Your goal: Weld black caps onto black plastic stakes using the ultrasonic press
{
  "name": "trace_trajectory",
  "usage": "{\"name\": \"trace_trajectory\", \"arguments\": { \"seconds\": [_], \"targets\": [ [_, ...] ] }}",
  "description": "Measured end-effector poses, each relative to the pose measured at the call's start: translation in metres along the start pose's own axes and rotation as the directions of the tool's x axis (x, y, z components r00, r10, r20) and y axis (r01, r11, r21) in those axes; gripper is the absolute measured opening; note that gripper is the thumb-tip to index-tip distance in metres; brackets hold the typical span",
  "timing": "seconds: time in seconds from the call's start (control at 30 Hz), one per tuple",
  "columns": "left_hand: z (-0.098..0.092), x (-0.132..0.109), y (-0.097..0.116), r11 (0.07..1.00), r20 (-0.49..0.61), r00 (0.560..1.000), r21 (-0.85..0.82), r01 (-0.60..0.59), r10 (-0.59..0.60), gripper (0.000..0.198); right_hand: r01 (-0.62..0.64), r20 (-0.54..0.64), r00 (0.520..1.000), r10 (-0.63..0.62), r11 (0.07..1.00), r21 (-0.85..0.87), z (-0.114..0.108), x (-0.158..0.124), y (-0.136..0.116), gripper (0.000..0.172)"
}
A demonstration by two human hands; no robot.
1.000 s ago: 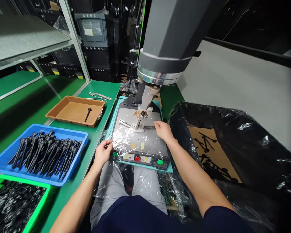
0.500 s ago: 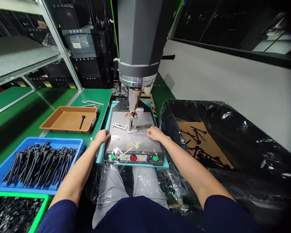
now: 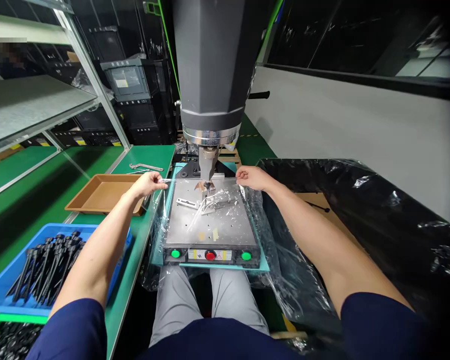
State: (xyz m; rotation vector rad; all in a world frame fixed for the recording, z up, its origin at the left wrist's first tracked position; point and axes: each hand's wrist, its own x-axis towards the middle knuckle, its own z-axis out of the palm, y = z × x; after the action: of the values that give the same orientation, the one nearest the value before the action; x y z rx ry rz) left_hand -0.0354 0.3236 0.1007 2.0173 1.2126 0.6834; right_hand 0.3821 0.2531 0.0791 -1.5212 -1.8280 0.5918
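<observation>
A clear plastic sheet (image 3: pixel 253 212) stretches between my two hands, over the metal base plate (image 3: pixel 217 231) of a press. My left hand (image 3: pixel 149 183) pinches its left edge, between the brown tray and the plate. At the plate's far right corner, my right hand (image 3: pixel 253 178) grips the other edge with fingers closed. Under the press head (image 3: pixel 208 161), a small metal fixture (image 3: pixel 206 194) holds a black-headed part (image 3: pixel 207 185), partly veiled by the plastic. Green buttons (image 3: pixel 175 253) and a red button (image 3: pixel 210 255) line the plate's front.
On the green bench at left are a brown tray (image 3: pixel 93 181), a wrench (image 3: pixel 147 167), a blue bin (image 3: pixel 2 295) of long black parts and a green bin (image 3: pixel 7 318) of small black pieces. A box lined with black plastic (image 3: pixel 360 220) stands at right.
Both hands have moved away from me and up, drawing the plastic sheet from the plate's front over the fixture. The black part in the brown tray no longer shows; my left arm covers that side.
</observation>
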Motion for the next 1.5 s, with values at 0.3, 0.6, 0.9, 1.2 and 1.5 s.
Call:
{"name": "trace_trajectory", "arguments": {
  "seconds": [0.3, 0.6, 0.9, 1.2, 1.5],
  "targets": [
    [-0.019, 0.053, -0.006, 0.992, -0.056, 0.998, 0.127, 0.011, -0.004, 0.043, -0.01, -0.041, 0.999, -0.001, 0.96, -0.279, -0.016, 0.045, 0.02, 0.016],
    [0.001, 0.078, -0.023, 0.974, -0.124, 0.991, 0.217, 0.068, -0.041, 0.041, -0.101, -0.013, 0.995, 0.102, 0.949, -0.3, 0.002, 0.066, 0.039, 0.014],
    [0.02, 0.084, -0.049, 0.956, -0.083, 0.992, 0.273, 0.112, -0.093, 0.034, -0.098, 0.007, 0.995, 0.103, 0.964, -0.248, 0.027, 0.064, 0.058, 0.028],
    [0.028, 0.081, -0.059, 0.949, -0.007, 0.992, 0.292, 0.119, -0.122, 0.036, -0.029, -0.005, 1.0, 0.029, 0.965, -0.262, 0.033, 0.062, 0.061, 0.044],
    [0.032, 0.085, -0.062, 0.929, 0.031, 0.991, 0.352, 0.115, -0.134, 0.033, 0.102, -0.112, 0.985, -0.135, 0.959, -0.264, 0.027, 0.033, 0.028, 0.034]
  ]
}}
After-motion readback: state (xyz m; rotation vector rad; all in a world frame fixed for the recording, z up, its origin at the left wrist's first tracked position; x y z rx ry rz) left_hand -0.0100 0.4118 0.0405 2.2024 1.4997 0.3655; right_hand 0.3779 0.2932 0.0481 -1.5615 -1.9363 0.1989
